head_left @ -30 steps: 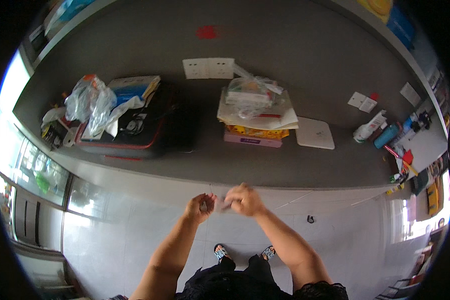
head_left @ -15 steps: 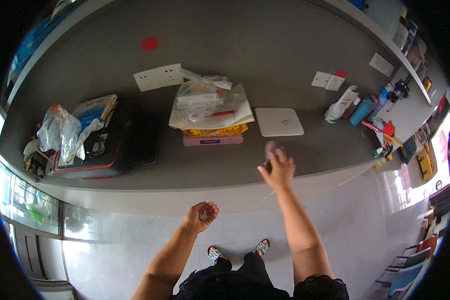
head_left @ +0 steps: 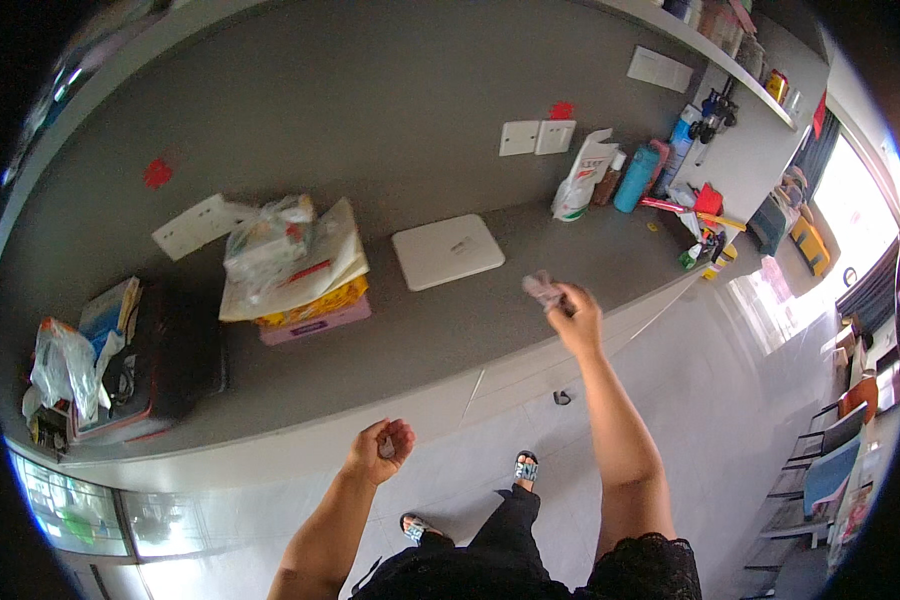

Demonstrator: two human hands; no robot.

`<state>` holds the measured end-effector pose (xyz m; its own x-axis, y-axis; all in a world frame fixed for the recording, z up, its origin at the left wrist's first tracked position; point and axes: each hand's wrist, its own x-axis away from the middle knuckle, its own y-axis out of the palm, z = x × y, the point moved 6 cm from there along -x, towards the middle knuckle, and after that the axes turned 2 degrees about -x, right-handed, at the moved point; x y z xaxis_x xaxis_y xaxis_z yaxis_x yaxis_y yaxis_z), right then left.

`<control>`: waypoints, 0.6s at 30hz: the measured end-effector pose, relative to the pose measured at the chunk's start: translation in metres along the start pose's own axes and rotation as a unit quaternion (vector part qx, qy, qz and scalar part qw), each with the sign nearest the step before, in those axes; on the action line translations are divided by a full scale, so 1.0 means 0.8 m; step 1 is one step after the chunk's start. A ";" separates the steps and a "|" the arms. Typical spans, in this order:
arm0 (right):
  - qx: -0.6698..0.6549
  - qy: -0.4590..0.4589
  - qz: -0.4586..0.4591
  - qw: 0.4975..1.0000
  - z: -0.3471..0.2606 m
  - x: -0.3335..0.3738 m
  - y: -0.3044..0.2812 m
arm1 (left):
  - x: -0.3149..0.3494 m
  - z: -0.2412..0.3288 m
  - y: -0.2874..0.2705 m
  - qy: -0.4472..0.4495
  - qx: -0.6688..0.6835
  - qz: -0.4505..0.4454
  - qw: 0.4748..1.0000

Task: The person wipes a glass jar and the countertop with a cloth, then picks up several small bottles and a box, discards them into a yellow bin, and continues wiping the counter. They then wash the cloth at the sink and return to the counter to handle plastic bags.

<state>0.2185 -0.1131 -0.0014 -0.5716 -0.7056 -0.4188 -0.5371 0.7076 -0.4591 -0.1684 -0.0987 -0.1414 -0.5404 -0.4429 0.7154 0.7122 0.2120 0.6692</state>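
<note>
My right hand (head_left: 578,318) is closed on a small crumpled greyish-pink cloth (head_left: 543,290), held over the front part of the grey desk (head_left: 370,375). The cloth sticks out past the fingertips to the left. Beyond it to the left lies a flat white square slab (head_left: 448,252) with rounded corners. My left hand (head_left: 380,452) hovers in front of the desk's edge, its fingers curled round a small whitish thing (head_left: 387,447). What this thing is, I cannot make out.
Left of the slab, a plastic bag (head_left: 270,245) tops papers and a pink box (head_left: 315,322). A black case (head_left: 170,365) sits at the far left. A white pouch (head_left: 582,180), a blue bottle (head_left: 637,178) and pens stand at the right. A small dark object (head_left: 562,397) lies on the floor.
The view has swung to the right, and the desk things sit further left in it. My right hand has moved right along the desk with the cloth. My left hand stays curled.
</note>
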 end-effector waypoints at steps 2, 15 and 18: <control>0.059 -0.035 0.046 0.997 0.057 -0.031 -0.028 | -0.018 -0.022 0.039 -0.012 0.001 -0.044 0.999; -0.058 0.059 -0.119 0.989 0.123 -0.170 -0.133 | -0.187 -0.179 0.238 -0.053 -0.035 0.004 0.998; 0.051 -0.049 0.067 0.995 0.261 -0.277 -0.227 | -0.206 -0.206 0.274 -0.076 -0.027 -0.034 0.996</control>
<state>0.5720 -0.0932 0.0109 -0.5671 -0.6093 -0.5542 -0.3921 0.7915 -0.4689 0.1507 -0.1230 -0.1459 -0.6462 -0.3176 0.6940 0.6927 0.1376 0.7080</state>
